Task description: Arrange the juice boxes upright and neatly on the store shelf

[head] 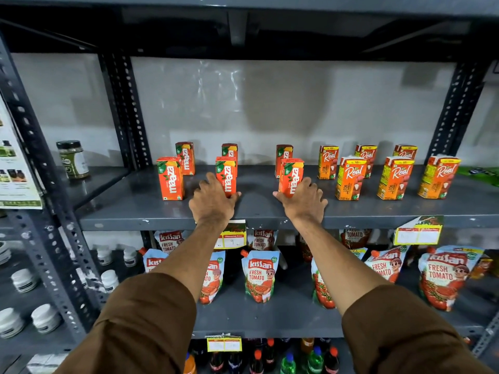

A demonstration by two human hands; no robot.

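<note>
Orange Maaza juice boxes stand upright in two rows on the grey shelf (140, 211). My left hand (212, 201) grips the base of the middle front Maaza box (226, 172). My right hand (303, 202) grips the base of the right front Maaza box (291, 175). A third front Maaza box (170, 178) stands free at the left. Three more Maaza boxes (185, 157) stand behind. To the right, several orange Real litchi boxes (349, 178) stand upright in two rows.
A dark-lidded jar (73, 159) stands on the neighbouring shelf at left. Below hang price tags (418, 233) and stand Kissan tomato pouches (259, 273). Bottles (287, 360) fill the lowest shelf; white jars (24, 279) sit lower left. Perforated steel uprights (127, 109) frame the bay.
</note>
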